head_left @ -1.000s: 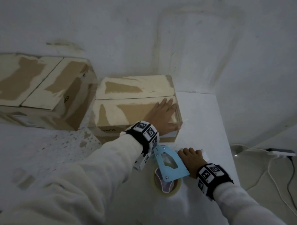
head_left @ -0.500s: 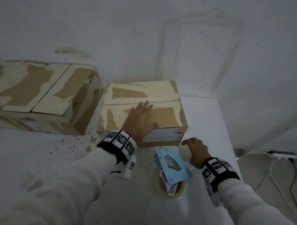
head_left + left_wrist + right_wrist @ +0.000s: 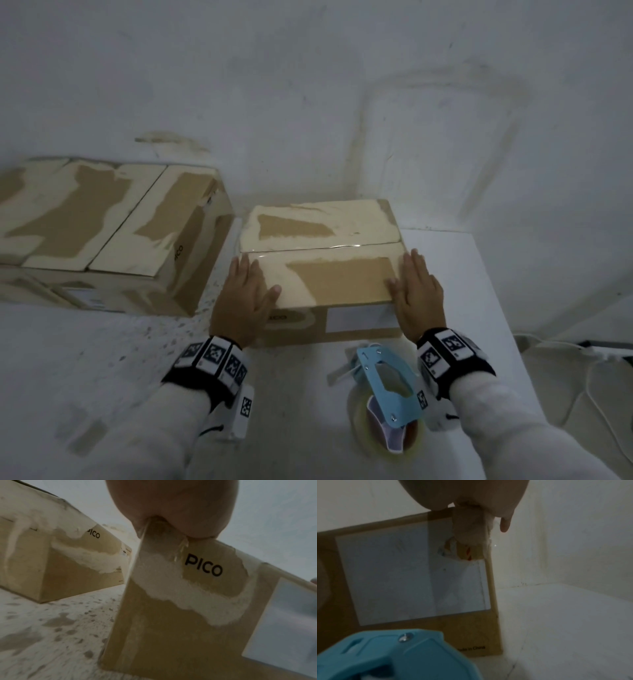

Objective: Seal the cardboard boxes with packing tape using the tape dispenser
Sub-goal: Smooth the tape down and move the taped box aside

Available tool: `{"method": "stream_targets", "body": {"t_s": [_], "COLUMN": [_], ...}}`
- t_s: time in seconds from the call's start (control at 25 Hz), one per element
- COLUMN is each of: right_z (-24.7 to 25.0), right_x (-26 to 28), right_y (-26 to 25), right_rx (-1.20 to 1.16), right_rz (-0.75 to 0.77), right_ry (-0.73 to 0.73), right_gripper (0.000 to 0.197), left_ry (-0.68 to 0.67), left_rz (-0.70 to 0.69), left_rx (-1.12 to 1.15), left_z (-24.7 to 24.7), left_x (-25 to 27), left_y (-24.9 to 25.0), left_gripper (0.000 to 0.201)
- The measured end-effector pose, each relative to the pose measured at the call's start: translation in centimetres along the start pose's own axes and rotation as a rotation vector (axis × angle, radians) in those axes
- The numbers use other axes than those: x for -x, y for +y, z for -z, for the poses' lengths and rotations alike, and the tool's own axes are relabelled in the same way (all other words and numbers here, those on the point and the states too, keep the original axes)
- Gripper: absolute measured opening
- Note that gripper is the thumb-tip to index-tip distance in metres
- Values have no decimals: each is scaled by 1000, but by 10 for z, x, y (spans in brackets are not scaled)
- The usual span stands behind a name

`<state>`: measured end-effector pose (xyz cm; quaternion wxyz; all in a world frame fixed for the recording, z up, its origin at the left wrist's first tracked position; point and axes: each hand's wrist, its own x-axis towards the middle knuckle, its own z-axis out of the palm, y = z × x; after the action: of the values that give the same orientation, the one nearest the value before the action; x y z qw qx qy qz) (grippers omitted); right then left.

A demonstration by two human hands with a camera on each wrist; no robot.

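Note:
A small cardboard box (image 3: pixel 339 277) with torn patches and clear tape along its top seam stands on the white table (image 3: pixel 455 274). My left hand (image 3: pixel 245 294) lies flat on the box's near left corner, fingers straight, thumb on top. My right hand (image 3: pixel 416 291) lies flat on its near right corner. The box's front face with the PICO print (image 3: pixel 202 566) and a white label (image 3: pixel 412 572) fills both wrist views. The blue tape dispenser (image 3: pixel 387 387) with its tape roll (image 3: pixel 359 425) lies on the table just in front of the box, by my right wrist, held by neither hand.
A larger cardboard box (image 3: pixel 102 226), also with torn patches, stands to the left against the white wall (image 3: pixel 308 102). The table's right edge (image 3: pixel 496 308) drops off to a floor with white cables (image 3: pixel 582 370). The table surface at left is speckled.
My left hand slid from the middle of the box top to its left corner. My right hand rose from the table beside the dispenser and came down on the box's right corner.

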<state>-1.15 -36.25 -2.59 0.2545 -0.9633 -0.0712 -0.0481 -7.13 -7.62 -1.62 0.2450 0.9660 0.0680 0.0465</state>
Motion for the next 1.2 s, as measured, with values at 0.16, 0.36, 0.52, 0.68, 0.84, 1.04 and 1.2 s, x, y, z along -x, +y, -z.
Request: {"method": "stream_targets", "body": {"t_s": [0.16, 0.36, 0.52, 0.68, 0.84, 1.04, 1.2], "right_z": [-2, 7, 20, 34, 46, 46, 57], "right_x": [5, 12, 5, 4, -15, -43, -71], "right_y": [-6, -20, -12, -3, 2, -4, -1], "right_rx": [-255, -674, -839, -542, -354, -287, -336], "right_rz": [-50, -246, -340, -265, -173, -143, -167], "right_ry": [108, 176, 165, 92, -22, -135, -207], "right_gripper": [62, 36, 38, 28, 36, 35, 34], "left_ry": [37, 1, -103, -236, -321, -403, -384], "left_rz": [118, 145, 161, 146, 141, 36, 80], "left_rx": [214, 483, 686, 491, 361, 216, 257], "left_z": [5, 21, 42, 56, 61, 61, 62], "left_x": [-1, -9, -35, -64, -86, -116, -139], "left_y": [4, -4, -23, -36, -49, -51, -50], "left_gripper": [91, 79, 50, 48, 76, 123, 96]}}
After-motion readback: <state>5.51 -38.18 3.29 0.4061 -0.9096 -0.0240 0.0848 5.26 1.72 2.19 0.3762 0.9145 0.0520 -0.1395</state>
